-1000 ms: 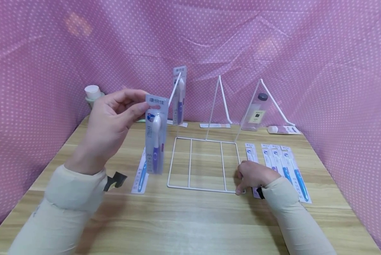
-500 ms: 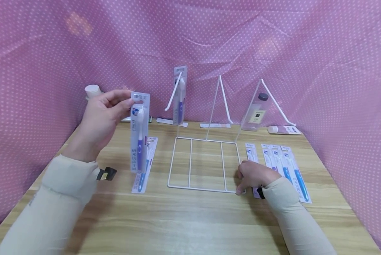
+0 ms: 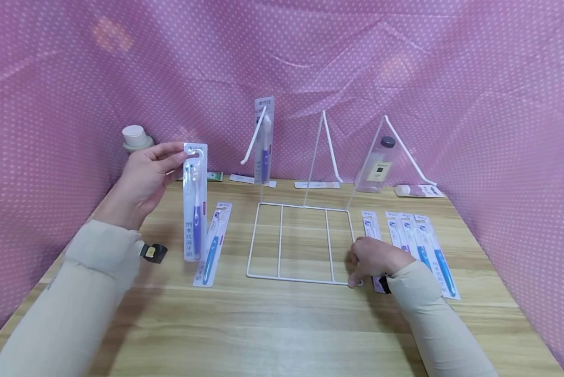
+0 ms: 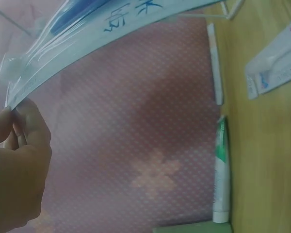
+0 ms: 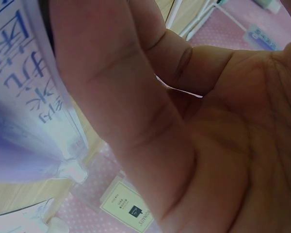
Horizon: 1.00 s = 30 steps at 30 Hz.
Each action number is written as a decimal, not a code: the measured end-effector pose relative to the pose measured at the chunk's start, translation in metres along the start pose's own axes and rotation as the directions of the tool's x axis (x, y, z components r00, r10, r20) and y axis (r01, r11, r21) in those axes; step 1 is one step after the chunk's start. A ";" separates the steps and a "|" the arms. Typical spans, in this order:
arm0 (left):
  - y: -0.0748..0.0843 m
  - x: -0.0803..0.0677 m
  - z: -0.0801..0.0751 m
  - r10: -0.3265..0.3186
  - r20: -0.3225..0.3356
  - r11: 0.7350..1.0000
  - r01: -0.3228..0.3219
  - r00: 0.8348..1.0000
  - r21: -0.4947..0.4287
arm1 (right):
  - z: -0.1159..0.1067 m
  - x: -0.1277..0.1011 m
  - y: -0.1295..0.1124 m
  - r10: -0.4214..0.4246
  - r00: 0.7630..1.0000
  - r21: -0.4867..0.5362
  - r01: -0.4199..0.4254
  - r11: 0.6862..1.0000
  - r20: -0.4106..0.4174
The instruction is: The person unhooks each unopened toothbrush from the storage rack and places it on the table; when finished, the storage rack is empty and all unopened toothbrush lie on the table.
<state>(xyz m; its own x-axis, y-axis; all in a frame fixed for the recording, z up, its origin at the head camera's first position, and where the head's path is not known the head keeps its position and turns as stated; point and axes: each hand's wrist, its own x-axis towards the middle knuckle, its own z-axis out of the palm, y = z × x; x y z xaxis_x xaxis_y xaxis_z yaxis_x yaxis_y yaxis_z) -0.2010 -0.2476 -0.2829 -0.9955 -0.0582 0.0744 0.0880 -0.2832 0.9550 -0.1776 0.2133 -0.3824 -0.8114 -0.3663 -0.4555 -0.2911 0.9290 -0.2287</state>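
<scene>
My left hand (image 3: 142,180) pinches a packaged toothbrush (image 3: 196,209) with a purple handle by the upper left edge of its card. The pack hangs upright above the table, left of the white wire display rack (image 3: 293,281). Another purple packaged toothbrush (image 3: 265,139) hangs on the rack's left prong. My right hand (image 3: 378,257) grips the rack's base at its front right corner; in the right wrist view the curled fingers (image 5: 121,97) fill much of the picture. A blue packaged toothbrush (image 3: 211,254) lies on the table, its lower end partly behind the held pack.
Several packaged toothbrushes (image 3: 423,251) lie right of the rack. Behind it are a clear bottle (image 3: 376,170) with a dark cap, a pink tube (image 3: 418,191) and flat white strips (image 3: 317,185). A white-capped bottle (image 3: 135,137) and a green-white tube (image 4: 221,174) stand and lie back left.
My left hand has carried the purple packaged toothbrush left, away from the rack's left prong, uncovering the blue pack on the table. My right hand stays at the rack's corner.
</scene>
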 end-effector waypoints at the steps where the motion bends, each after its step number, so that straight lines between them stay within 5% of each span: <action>1: -0.002 0.002 -0.002 -0.016 0.003 1.000 0.016 1.000 0.007 | 0.000 0.001 0.000 0.004 1.000 0.000 -0.004 1.000 0.003; 17: -0.035 0.027 -0.030 -0.220 -0.042 0.960 0.224 0.975 0.171 | 0.001 0.003 0.002 0.015 1.000 -0.018 -0.015 1.000 0.019; 30: -0.063 0.045 -0.044 -0.323 -0.078 0.845 0.324 0.943 0.426 | 0.000 0.002 0.002 0.005 1.000 0.001 -0.005 1.000 0.007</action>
<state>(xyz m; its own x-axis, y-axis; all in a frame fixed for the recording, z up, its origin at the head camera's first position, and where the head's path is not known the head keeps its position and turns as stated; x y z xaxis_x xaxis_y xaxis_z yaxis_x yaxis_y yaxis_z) -0.2501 -0.2746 -0.3522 -0.9648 -0.0378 -0.2603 -0.2630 0.1495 0.9531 -0.1794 0.2140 -0.3839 -0.8093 -0.3619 -0.4627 -0.2864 0.9308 -0.2271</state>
